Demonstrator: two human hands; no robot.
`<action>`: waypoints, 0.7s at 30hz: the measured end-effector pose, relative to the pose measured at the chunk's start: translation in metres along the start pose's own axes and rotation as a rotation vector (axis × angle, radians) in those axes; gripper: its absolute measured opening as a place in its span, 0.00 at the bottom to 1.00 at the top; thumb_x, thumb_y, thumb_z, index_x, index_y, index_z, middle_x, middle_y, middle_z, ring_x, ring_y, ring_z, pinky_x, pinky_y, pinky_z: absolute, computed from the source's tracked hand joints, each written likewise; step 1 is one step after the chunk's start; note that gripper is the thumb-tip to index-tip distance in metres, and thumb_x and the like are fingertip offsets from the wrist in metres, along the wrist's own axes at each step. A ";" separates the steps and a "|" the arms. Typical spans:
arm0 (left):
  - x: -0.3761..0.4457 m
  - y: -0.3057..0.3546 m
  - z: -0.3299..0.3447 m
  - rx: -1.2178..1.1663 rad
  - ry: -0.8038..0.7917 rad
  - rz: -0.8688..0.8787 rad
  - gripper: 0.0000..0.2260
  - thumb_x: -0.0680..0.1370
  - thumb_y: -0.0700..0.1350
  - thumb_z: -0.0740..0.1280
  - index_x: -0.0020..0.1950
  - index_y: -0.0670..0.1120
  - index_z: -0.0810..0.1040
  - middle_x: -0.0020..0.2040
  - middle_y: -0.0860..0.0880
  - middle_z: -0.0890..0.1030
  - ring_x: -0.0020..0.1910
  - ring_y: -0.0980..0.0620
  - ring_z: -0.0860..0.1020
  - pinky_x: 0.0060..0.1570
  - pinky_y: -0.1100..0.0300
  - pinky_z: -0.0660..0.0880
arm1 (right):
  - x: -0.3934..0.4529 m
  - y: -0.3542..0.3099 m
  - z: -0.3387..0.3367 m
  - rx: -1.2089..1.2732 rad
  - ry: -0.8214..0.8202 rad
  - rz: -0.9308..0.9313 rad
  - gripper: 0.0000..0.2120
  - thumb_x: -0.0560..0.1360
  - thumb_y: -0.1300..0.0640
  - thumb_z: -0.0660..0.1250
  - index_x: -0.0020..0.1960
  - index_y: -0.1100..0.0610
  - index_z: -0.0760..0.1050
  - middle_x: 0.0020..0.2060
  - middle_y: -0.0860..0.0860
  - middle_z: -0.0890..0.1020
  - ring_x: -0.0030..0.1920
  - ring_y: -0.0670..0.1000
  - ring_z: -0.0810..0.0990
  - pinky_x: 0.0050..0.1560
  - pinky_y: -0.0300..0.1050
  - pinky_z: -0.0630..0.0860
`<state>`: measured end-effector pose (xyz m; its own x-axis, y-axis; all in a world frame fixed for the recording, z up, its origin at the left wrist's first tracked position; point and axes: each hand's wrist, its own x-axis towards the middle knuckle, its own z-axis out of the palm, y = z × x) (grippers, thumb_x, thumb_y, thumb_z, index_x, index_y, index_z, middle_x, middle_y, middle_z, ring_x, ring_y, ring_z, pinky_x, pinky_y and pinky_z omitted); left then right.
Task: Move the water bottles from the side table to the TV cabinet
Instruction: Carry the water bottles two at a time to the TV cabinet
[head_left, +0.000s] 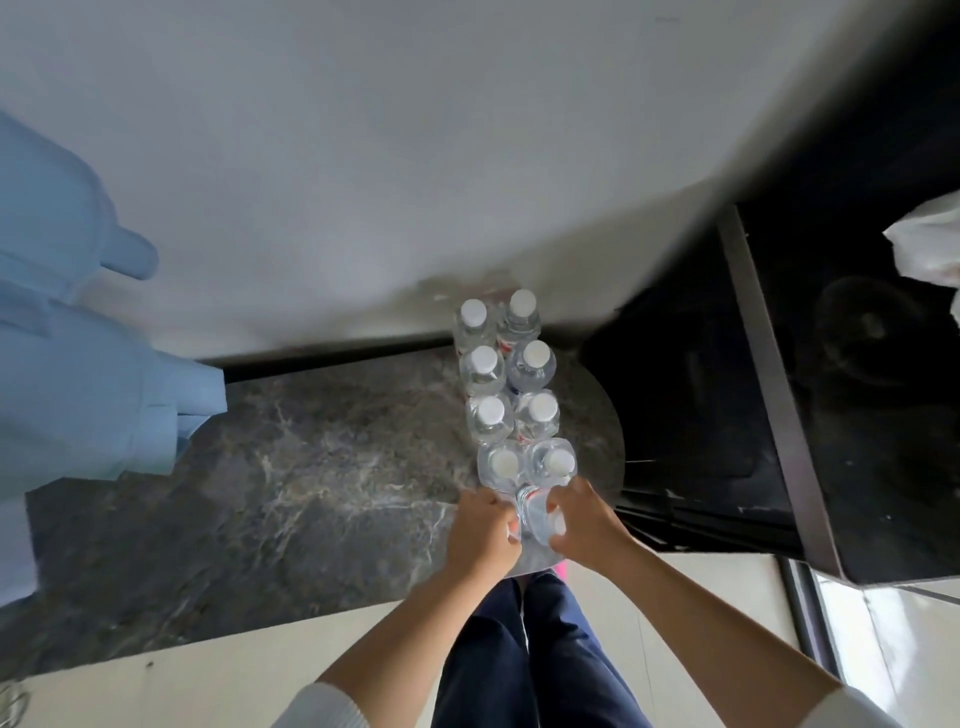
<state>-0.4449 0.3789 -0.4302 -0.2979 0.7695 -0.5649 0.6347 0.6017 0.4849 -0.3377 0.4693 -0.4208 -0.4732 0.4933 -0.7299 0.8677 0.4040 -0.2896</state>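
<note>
The pack of water bottles (511, 395) rests on the marble top (291, 457), its long axis running straight away from the fingers. Eight capped bottles stand in two rows of four. Left hand (485, 525) and right hand (584, 519) both clench the near-end wrap.

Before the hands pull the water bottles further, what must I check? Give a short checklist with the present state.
1. Left hand grips the wrap: ok.
2. Right hand grips the near bottle: ok.
3. Pack of water bottles upright, in two rows: ok.
4. Pack rests on the marble top: ok, though its near end overhangs the edge.
5. Wrap intact all around: cannot tell.
6. Blue jugs stand apart from the pack: ok.
</note>
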 end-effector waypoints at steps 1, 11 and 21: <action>0.000 0.002 0.000 -0.012 0.004 -0.008 0.09 0.74 0.36 0.62 0.51 0.39 0.81 0.59 0.46 0.78 0.63 0.48 0.71 0.57 0.63 0.72 | 0.001 0.000 -0.001 -0.003 -0.002 -0.001 0.17 0.73 0.60 0.66 0.61 0.58 0.71 0.63 0.56 0.68 0.58 0.55 0.75 0.59 0.46 0.75; 0.008 0.012 0.007 0.000 0.062 -0.037 0.09 0.76 0.37 0.62 0.52 0.40 0.80 0.54 0.46 0.76 0.59 0.50 0.71 0.52 0.65 0.71 | 0.004 0.005 -0.001 0.024 0.006 -0.021 0.17 0.73 0.59 0.67 0.61 0.57 0.71 0.63 0.55 0.68 0.55 0.53 0.76 0.58 0.45 0.76; 0.012 0.019 0.007 0.017 -0.034 -0.094 0.11 0.75 0.39 0.65 0.57 0.42 0.77 0.61 0.46 0.74 0.63 0.49 0.72 0.58 0.64 0.71 | 0.002 0.011 0.000 0.091 -0.018 0.014 0.22 0.74 0.56 0.67 0.65 0.58 0.67 0.65 0.56 0.65 0.59 0.54 0.75 0.60 0.43 0.74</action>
<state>-0.4314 0.3981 -0.4319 -0.3322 0.7017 -0.6302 0.6171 0.6671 0.4174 -0.3294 0.4742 -0.4254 -0.4588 0.4839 -0.7452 0.8849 0.3247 -0.3340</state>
